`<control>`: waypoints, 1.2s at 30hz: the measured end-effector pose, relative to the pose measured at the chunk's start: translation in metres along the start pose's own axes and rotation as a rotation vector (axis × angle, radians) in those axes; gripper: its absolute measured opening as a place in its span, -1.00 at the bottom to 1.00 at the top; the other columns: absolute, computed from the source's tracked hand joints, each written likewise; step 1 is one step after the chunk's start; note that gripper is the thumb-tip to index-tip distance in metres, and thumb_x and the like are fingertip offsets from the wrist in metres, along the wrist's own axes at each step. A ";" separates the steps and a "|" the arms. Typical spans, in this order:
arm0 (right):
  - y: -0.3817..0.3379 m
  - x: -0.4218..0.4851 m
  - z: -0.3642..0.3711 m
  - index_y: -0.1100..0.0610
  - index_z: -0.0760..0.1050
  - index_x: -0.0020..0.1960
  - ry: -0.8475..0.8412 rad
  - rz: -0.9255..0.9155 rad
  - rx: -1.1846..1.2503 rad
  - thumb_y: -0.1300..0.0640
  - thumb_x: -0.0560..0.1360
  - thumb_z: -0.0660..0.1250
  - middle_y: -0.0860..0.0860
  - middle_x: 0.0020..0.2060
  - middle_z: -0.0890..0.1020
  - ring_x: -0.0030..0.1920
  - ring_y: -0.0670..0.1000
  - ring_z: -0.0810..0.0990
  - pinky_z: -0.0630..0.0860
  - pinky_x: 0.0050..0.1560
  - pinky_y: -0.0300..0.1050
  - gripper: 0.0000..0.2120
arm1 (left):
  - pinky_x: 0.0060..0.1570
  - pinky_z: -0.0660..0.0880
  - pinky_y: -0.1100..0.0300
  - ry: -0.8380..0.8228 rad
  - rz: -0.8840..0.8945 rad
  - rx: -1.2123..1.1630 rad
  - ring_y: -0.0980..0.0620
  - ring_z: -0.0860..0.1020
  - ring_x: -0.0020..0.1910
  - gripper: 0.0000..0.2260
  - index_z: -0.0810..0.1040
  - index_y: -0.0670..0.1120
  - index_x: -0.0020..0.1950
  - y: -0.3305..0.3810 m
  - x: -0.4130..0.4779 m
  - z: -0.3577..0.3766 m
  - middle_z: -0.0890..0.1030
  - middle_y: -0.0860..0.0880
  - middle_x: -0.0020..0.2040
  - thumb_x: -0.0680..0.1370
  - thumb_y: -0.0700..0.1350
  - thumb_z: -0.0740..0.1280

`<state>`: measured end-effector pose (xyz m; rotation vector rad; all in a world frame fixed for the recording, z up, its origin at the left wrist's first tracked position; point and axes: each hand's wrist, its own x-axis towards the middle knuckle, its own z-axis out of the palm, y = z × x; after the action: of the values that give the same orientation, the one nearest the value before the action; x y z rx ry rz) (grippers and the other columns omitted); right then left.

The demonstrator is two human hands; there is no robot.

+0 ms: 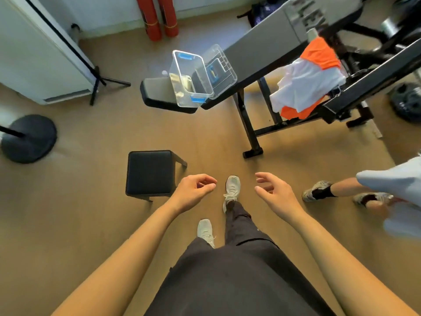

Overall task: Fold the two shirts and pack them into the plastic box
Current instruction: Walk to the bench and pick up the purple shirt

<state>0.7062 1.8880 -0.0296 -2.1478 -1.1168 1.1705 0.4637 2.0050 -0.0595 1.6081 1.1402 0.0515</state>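
The bench serves as the landmark: the plastic box sits at its near, low end, where the long back pad meets the small seat pad, and its clear lid leans just beside it on the side toward the shirts. The two shirts, an orange shirt and a white shirt, hang in one rumpled heap off the bench's far frame rail, well apart from the box, the white one draped over the orange. Both hands are short of the bench and hold nothing: the left hand is loosely curled with thumb and fingertips nearly meeting, and the right hand is spread with fingers slack. The box's long axis runs roughly along the bench's length, mouth up and tipped a little toward the camera; the heap's long axis runs along the rail, slanting down toward the floor. Judging the risks, the box seems to perch over the seat pad's edge, so dropping a folded shirt in or knocking it could tip it off. The lid, resting loosely, could slide away too. Since the shirts overlap, tugging one may drag the other to the floor. A second person's feet stand beside the bench, so a collision is possible.
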 end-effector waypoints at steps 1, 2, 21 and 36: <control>-0.002 0.017 -0.008 0.00 0.45 0.40 0.024 -0.006 0.001 0.09 0.57 0.38 -0.08 0.15 0.57 -0.02 -0.12 0.59 0.47 -0.10 -0.38 -0.60 | 0.02 0.55 0.35 0.003 0.003 0.004 0.18 0.62 0.06 -0.85 0.66 0.07 0.14 0.010 0.019 -0.005 0.66 0.14 0.04 0.62 0.02 0.36; -0.003 0.033 -0.017 0.00 0.44 0.41 0.043 -0.016 0.006 0.10 0.57 0.39 -0.08 0.15 0.56 -0.03 -0.10 0.59 0.47 -0.10 -0.39 -0.58 | 0.03 0.55 0.34 0.005 0.001 0.006 0.19 0.62 0.06 -0.86 0.66 0.08 0.13 0.020 0.037 -0.009 0.67 0.14 0.03 0.62 0.02 0.36; -0.040 0.255 -0.254 0.14 0.48 0.36 0.579 -0.155 -0.102 0.25 0.47 0.45 0.10 0.21 0.56 0.20 0.14 0.53 0.53 0.23 0.06 -0.53 | 0.03 0.60 0.21 -0.082 0.299 -0.046 0.13 0.64 0.04 -0.70 0.58 -0.03 0.32 0.267 0.335 -0.004 0.67 0.00 0.14 0.59 -0.07 0.41; -0.037 0.291 -0.278 0.16 0.66 -0.08 0.680 0.120 -0.005 0.21 0.54 0.41 -0.01 -0.19 0.67 -0.16 -0.02 0.61 0.56 -0.11 -0.13 -0.94 | -0.15 0.53 0.06 -0.247 0.327 0.426 0.04 0.57 -0.08 -0.72 0.58 0.03 0.07 0.289 0.422 0.009 0.64 0.08 -0.07 0.47 0.16 0.46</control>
<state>1.0153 2.1460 0.0068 -2.3614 -0.6877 0.3995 0.8767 2.3066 -0.0524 2.1024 0.7181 -0.1838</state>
